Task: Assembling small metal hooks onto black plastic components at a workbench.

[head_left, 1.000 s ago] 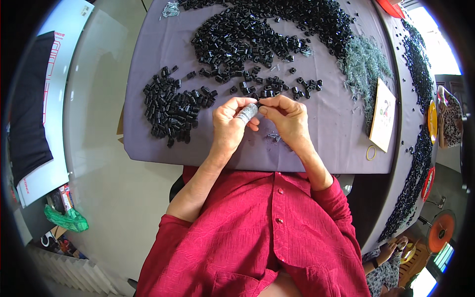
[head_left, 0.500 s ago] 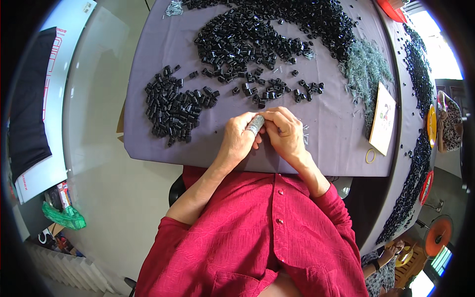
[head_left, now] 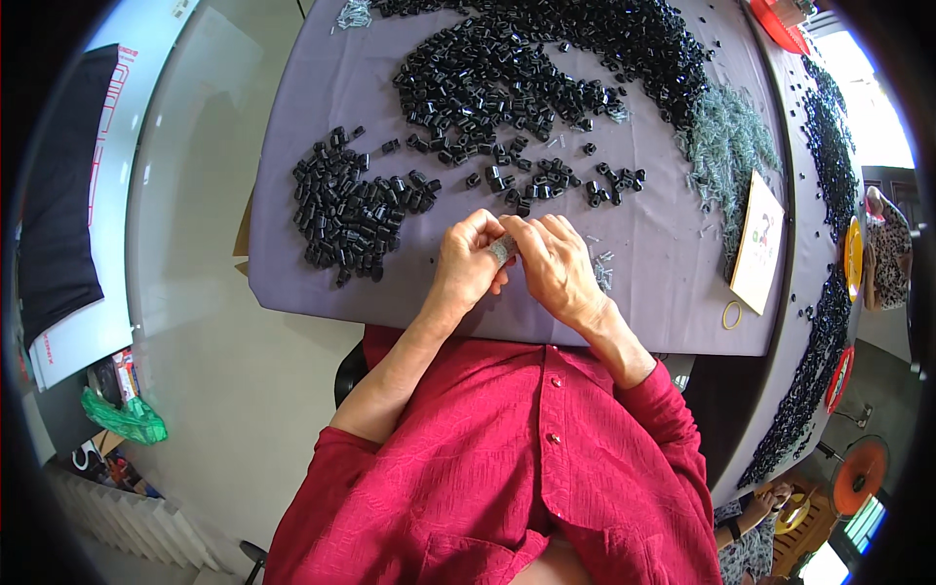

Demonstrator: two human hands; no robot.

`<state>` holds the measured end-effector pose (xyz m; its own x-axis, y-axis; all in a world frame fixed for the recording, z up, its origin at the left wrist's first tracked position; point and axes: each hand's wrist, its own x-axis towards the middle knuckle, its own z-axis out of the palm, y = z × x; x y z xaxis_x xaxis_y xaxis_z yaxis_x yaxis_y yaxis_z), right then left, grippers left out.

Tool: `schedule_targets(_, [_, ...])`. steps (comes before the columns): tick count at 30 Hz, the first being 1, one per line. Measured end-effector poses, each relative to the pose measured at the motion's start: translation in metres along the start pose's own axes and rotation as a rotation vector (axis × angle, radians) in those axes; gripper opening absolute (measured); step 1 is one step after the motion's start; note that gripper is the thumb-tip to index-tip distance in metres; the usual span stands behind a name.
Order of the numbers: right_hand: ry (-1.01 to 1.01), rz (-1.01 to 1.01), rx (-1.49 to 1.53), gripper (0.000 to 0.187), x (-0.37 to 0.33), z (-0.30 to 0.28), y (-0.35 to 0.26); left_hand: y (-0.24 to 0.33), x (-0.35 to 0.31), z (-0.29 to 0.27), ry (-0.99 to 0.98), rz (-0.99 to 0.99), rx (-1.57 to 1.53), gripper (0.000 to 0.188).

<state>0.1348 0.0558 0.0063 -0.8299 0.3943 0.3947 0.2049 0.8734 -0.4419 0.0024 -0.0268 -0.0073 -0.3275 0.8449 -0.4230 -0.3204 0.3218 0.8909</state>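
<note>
My left hand and my right hand meet above the near edge of the table, fingers curled and fingertips together. A grey wrapping covers my left thumb. My right fingers lie partly over it. Whatever is pinched between the fingertips is hidden. Just beyond the hands are loose small black plastic pieces. A heap of similar black pieces lies left of my left hand. Several small clear pieces lie beside my right hand.
A large black heap spreads across the far side of the table. Clear pieces are piled at right, near a white board and a yellow ring. Another person's hand shows at lower right.
My right hand has rolled over toward the left, its back now turned up more. It covers more of the grey wrapping. The left hand has barely moved, and the whole view shifted slightly.
</note>
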Motion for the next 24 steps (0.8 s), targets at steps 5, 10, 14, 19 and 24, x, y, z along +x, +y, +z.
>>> schedule_targets(5, [-0.036, -0.03, -0.024, 0.046, 0.001, -0.001, -0.001, 0.002, -0.003, 0.003, 0.013, 0.022, 0.02, 0.006])
schedule_targets(10, [-0.03, -0.024, 0.013, 0.051, 0.0, 0.004, -0.001, 0.0, -0.002, 0.001, 0.024, 0.031, 0.012, 0.012])
schedule_targets(14, [0.017, -0.026, 0.018, 0.054, -0.003, 0.011, 0.0, 0.002, -0.006, 0.006, 0.039, 0.037, 0.003, 0.012])
schedule_targets(19, [-0.011, -0.014, 0.001, 0.056, -0.005, 0.009, 0.003, 0.006, -0.005, 0.006, 0.031, 0.035, 0.09, 0.003])
schedule_targets(24, [0.061, 0.122, 0.099, 0.044, -0.001, 0.012, 0.004, 0.008, -0.01, 0.01, 0.064, 0.072, 0.134, 0.005])
